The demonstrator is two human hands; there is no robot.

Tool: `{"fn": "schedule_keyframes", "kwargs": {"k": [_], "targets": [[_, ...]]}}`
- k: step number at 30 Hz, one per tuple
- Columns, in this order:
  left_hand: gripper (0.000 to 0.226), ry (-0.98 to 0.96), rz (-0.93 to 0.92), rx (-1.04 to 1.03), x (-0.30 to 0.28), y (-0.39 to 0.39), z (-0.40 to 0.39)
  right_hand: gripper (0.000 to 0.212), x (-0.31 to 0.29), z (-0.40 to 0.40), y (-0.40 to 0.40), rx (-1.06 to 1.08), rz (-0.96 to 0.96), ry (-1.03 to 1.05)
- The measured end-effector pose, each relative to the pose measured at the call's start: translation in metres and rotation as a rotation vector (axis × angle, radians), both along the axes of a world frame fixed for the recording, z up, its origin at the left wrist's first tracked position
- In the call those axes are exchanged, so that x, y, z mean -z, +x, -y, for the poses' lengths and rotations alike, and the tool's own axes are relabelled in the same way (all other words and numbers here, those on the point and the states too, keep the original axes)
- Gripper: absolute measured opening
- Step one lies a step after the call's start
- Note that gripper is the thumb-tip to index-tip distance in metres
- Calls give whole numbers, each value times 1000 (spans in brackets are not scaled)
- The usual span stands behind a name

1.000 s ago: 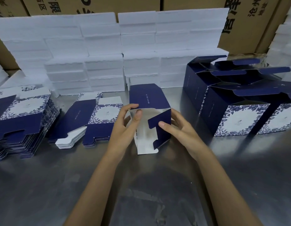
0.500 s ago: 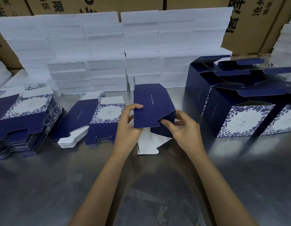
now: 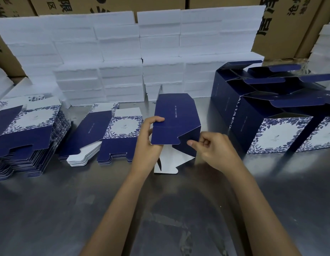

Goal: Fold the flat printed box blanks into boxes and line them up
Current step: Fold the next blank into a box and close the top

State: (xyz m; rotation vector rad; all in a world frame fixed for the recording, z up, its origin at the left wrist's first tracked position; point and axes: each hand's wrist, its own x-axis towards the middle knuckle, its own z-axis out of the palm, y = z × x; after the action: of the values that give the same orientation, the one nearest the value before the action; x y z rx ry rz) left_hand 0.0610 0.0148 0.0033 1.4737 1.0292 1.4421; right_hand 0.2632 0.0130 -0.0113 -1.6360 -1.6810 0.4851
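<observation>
A half-formed navy box blank [image 3: 176,121] lies on its side at the table's middle, its open end toward me and one white flap [image 3: 168,166] flat on the table. My left hand [image 3: 148,143] grips its left edge, thumb on top, with a navy flap folded down over the opening. My right hand [image 3: 214,148] pinches the right side flap with curled fingers. Two stacks of flat blanks lie to the left: a tall stack [image 3: 25,137] and a low stack [image 3: 105,135]. Several folded boxes [image 3: 271,115], navy with white floral fronts, stand in a row at the right with their top flaps up.
White foam blocks [image 3: 123,58] are piled along the back of the metal table [image 3: 68,209]. Brown cartons with black lettering [image 3: 282,24] stand behind them. More white foam [image 3: 325,45] rises at the far right edge.
The box's open end showed its white inside a second ago. Since then the navy flap has come down over the opening, and my right hand's fingers have curled on the side flap.
</observation>
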Motion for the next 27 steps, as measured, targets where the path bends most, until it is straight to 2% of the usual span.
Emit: {"fn": "schedule_keyframes", "kwargs": {"k": [5,9,13,16,18,21,25,27], "targets": [[46,-1,20,16,2,-2,-1,51,-6,4,-4,13,-2,29],[43,-8,22,16,1,-4,-2,47,-10,3,-6,0,-197,177],[43,-28,15,28,0,-4,-1,44,-13,5,-6,-24,-226,149],[46,-38,3,55,-1,-6,-2,24,-20,11,-12,12,-432,201],[50,-43,-3,81,0,-4,-1,22,-24,14,-21,22,-519,255],[66,-74,-61,134,-1,-8,0,37,-22,13,-32,-94,-412,197],[102,-128,-252,402,-7,-31,-4,39,-18,10,-31,-113,-381,169],[94,-93,-270,382,-10,-31,-2,35,-18,9,-31,-110,-405,195]]}}
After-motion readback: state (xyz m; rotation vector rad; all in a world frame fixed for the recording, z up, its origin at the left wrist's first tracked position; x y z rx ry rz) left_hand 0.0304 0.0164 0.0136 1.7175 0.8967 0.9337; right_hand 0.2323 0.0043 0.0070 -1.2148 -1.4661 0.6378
